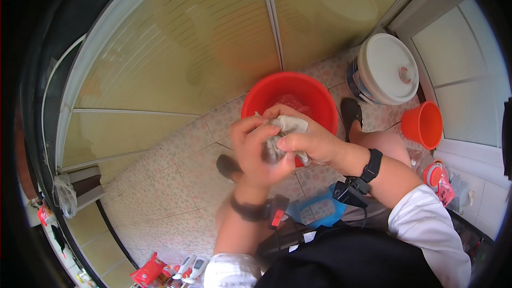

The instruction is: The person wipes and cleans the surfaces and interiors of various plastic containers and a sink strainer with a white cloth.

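A bunched grey-white cloth is squeezed between my two hands. My left hand grips it from the left, slightly blurred, with the fingers curled over its top. From the right, my right hand presses its thumb across the folds. Both hands are above the near rim of a red plastic basin, which stands on the floor. Something clear or wet shows inside the basin, though my hands hide much of it. Each wrist wears a strap with a small device.
A lidded white bucket and a smaller orange bucket stand to the right. Yellowish sliding panels rise beyond the basin. Below me a blue plastic object is partly hidden. Packets and bottles lie at the lower left on the tiled floor.
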Action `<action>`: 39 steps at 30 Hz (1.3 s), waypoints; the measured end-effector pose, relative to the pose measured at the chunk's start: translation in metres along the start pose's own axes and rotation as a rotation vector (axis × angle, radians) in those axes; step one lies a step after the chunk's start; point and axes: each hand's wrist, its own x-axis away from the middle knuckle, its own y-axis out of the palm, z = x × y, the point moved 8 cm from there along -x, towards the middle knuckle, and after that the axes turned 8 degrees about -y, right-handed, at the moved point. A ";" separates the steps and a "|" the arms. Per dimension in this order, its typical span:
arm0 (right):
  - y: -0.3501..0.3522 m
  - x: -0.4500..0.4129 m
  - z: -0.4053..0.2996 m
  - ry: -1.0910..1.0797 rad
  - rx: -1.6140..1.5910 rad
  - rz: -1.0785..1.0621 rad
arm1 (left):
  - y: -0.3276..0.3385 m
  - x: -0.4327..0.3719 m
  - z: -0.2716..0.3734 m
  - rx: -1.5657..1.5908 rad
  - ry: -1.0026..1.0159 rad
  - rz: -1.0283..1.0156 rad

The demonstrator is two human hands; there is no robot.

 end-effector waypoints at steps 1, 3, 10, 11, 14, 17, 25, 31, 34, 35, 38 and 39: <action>0.001 -0.001 0.000 -0.014 0.024 -0.015 | -0.001 0.000 0.001 -0.015 0.014 0.012; -0.002 -0.003 0.009 -0.028 0.044 -0.031 | -0.003 0.001 0.004 -0.047 0.023 0.005; -0.001 -0.002 0.005 -0.057 0.049 -0.050 | -0.003 0.000 0.007 -0.061 0.014 0.017; -0.001 -0.002 0.006 -0.053 0.044 -0.055 | -0.003 0.000 0.006 -0.061 0.015 0.016; -0.006 0.002 0.000 -0.055 0.056 -0.019 | 0.003 0.003 0.000 -0.001 -0.007 0.008; -0.003 -0.002 0.005 -0.075 0.037 -0.057 | -0.001 0.000 0.006 -0.030 -0.004 0.005; -0.003 -0.003 0.002 -0.044 0.111 -0.070 | -0.003 0.000 0.000 -0.026 -0.040 0.010; 0.008 -0.001 -0.014 -0.033 0.184 -0.125 | -0.002 -0.001 0.000 0.084 -0.043 0.023; 0.005 -0.004 -0.016 -0.070 0.219 -0.126 | 0.003 0.000 -0.009 0.154 -0.087 -0.036; 0.004 -0.005 -0.018 -0.087 0.247 -0.122 | 0.003 0.000 -0.008 0.154 -0.088 -0.038; -0.011 -0.006 -0.033 -0.150 0.466 -0.031 | 0.026 0.003 -0.031 0.424 -0.366 -0.231; -0.011 -0.007 -0.034 -0.149 0.465 -0.034 | 0.027 0.001 -0.029 0.421 -0.367 -0.229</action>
